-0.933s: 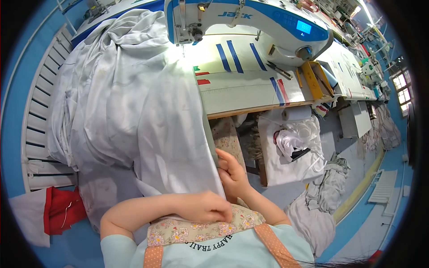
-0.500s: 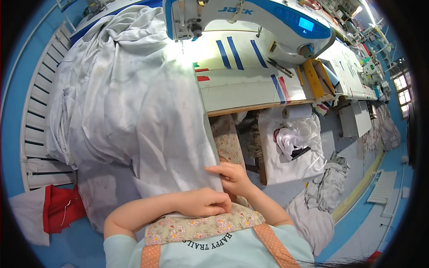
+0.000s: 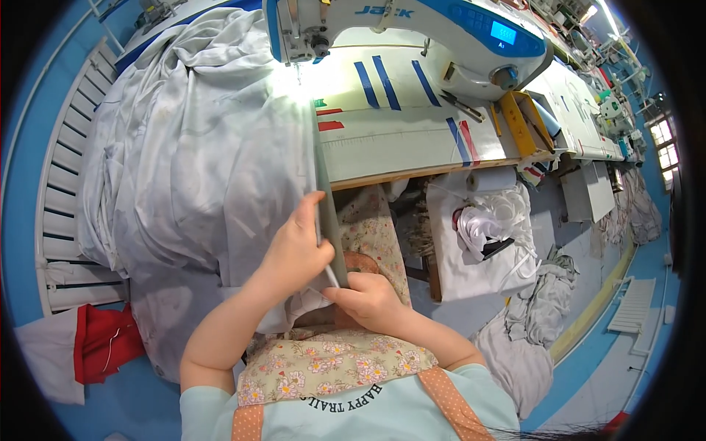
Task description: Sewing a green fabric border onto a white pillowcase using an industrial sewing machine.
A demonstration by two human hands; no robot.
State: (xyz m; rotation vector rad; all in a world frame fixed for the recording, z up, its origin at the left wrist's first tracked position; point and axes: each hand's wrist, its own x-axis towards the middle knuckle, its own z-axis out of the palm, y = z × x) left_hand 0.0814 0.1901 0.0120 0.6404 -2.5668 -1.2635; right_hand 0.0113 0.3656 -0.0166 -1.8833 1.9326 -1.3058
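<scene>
A large sheet of white fabric point(image 3: 243, 169) drapes from the sewing machine point(image 3: 412, 29) toward my lap. Its right edge runs down from the lit needle area, folded into a narrow strip with a greyish side showing. My left hand point(image 3: 296, 246) grips this folded edge partway down, thumb pointing toward the machine. Lower, near the apron point(image 3: 331, 364), my right hand point(image 3: 368, 300) pinches the bottom end of the same edge. Both hands are closed on the fabric, and some fingertips are hidden by it.
The machine table point(image 3: 412, 143) has blue and red tape strips, a tool like thread snips point(image 3: 463, 108) and a yellow box point(image 3: 526, 125). White ribbon point(image 3: 489, 220) lies on a cloth-covered stand at right. A slatted white rack point(image 3: 62, 220) borders the left; crumpled cloth point(image 3: 518, 353) lies right.
My left hand has moved up from the lap onto the fabric's right edge. That edge is now folded and pulled leftward. The right hand has shifted slightly down and left.
</scene>
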